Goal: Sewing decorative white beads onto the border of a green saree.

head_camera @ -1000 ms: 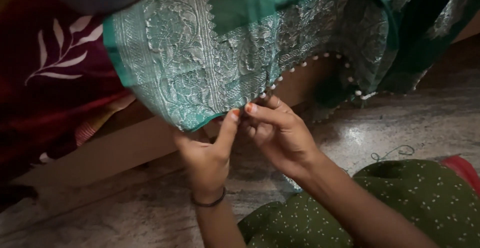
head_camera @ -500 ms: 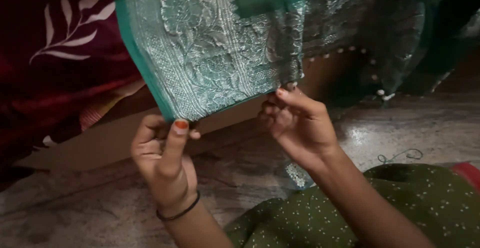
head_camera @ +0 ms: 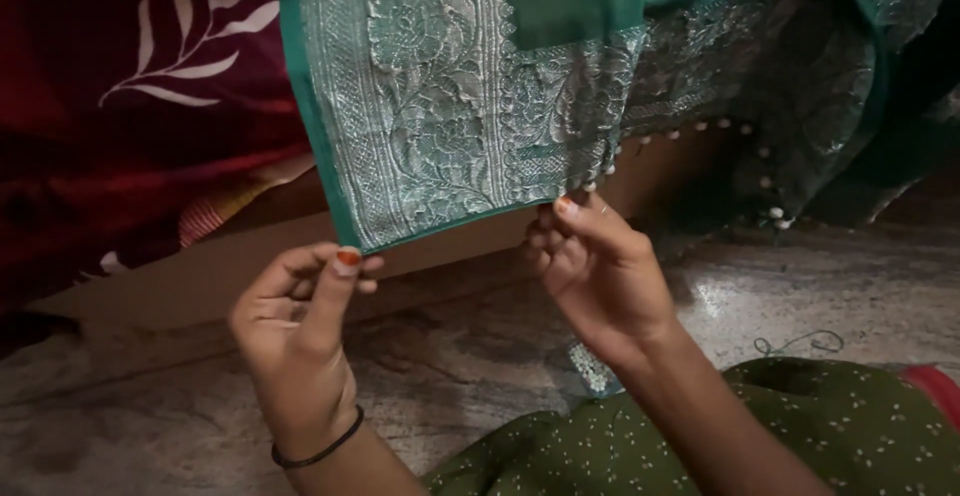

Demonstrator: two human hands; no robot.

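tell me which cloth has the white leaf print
The dark red cloth at the left; the green brocade cloth held by both hands has silver floral weave instead.

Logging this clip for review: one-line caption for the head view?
Left hand and right hand pinch the lower edge of a green silver-brocade fabric hanging above a stone floor.

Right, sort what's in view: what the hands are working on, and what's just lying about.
In hand: green fabric with silver woven border, its lower edge pinched by left hand and right hand.

Lying about: dark red leaf-print cloth; loose thread on stone floor.
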